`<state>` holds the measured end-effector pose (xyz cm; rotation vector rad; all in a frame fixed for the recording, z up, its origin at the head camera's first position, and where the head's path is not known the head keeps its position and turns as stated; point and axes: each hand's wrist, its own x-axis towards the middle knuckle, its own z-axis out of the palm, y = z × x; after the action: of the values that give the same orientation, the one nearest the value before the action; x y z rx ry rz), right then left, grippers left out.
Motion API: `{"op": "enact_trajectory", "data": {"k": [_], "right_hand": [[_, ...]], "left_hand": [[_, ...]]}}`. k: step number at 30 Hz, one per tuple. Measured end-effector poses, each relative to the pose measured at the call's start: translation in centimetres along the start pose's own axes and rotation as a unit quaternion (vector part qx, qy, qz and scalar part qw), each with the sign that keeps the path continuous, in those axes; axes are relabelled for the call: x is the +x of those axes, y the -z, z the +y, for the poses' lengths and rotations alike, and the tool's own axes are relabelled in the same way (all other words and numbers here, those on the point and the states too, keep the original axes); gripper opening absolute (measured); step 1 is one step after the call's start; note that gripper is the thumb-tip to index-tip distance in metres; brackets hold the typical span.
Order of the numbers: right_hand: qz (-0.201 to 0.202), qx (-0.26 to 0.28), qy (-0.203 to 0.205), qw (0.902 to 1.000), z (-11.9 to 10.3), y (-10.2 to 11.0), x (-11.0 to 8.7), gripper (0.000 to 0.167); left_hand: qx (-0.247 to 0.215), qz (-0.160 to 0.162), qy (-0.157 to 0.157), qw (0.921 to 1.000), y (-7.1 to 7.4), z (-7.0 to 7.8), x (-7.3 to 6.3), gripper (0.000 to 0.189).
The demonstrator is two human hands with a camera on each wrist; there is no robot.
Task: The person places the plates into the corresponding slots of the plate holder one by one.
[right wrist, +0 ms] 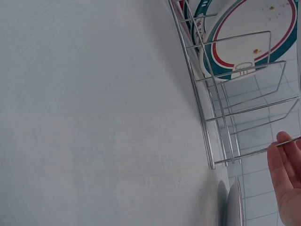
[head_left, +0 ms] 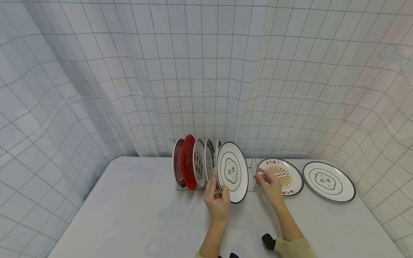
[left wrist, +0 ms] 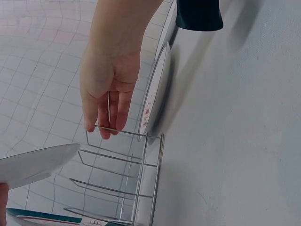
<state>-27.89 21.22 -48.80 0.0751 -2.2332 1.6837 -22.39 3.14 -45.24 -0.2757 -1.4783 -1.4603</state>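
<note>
My left hand (head_left: 218,202) grips a white oval plate (head_left: 237,168) by its lower left edge, thumb on the face. The plate has a dark rim and a black emblem, and is tilted up in front of the wire dish rack (head_left: 251,190). In the left wrist view the plate (left wrist: 40,165) appears nearly edge-on near the rack's wire dividers (left wrist: 113,155). My right hand (head_left: 270,186) touches the rack's right end wire with fairly straight fingers, as the right wrist view shows for that hand (right wrist: 289,181).
Several plates stand upright in the rack's left part, among them a red plate (head_left: 189,161) and a floral plate (head_left: 199,163). Right of the rack lie a sunburst plate (head_left: 294,186) and another white emblem plate (head_left: 345,186). A gridded curtain (head_left: 206,71) hangs behind the table (head_left: 129,215).
</note>
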Motion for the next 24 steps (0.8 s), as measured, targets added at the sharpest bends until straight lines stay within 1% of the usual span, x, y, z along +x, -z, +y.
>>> {"op": "enact_trajectory", "data": {"k": [2,7,11,13,16,19,22,24], "right_hand": [[0.005,-0.005,0.013,0.9999,0.0,-0.2,0.0,0.028],[0.004,-0.023,0.03,0.9993,-0.1,-0.2,0.2,0.023],[-0.002,-0.033,0.043,0.9986,-0.1,-0.1,0.4,0.022],[0.0,-0.042,0.042,0.9983,-0.2,0.0,0.3,0.024],[0.002,-0.057,0.03,0.9979,-0.3,0.0,0.3,0.031],[-0.002,-0.063,0.029,0.9976,-0.4,0.1,0.3,0.036],[-0.01,-0.062,0.03,0.9976,-0.3,0.1,0.3,0.037],[-0.015,-0.057,0.027,0.9979,-0.3,0.2,0.4,0.036]], "left_hand": [[0.009,0.001,-0.015,0.9998,0.0,-0.2,0.2,0.059],[0.03,0.014,-0.069,0.997,-0.1,-0.5,0.9,0.053],[0.038,0.024,-0.089,0.995,-0.1,-0.9,1.2,0.05],[0.044,0.03,-0.101,0.9935,-0.2,-0.9,1.5,0.049],[0.051,0.038,-0.118,0.9909,-0.1,-0.4,2.2,0.049],[0.054,0.041,-0.13,0.9891,0.0,0.7,3.0,0.049],[0.059,0.044,-0.147,0.9864,0.1,1.6,3.7,0.05],[0.059,0.043,-0.157,0.9848,0.2,1.8,4.0,0.05]]}}
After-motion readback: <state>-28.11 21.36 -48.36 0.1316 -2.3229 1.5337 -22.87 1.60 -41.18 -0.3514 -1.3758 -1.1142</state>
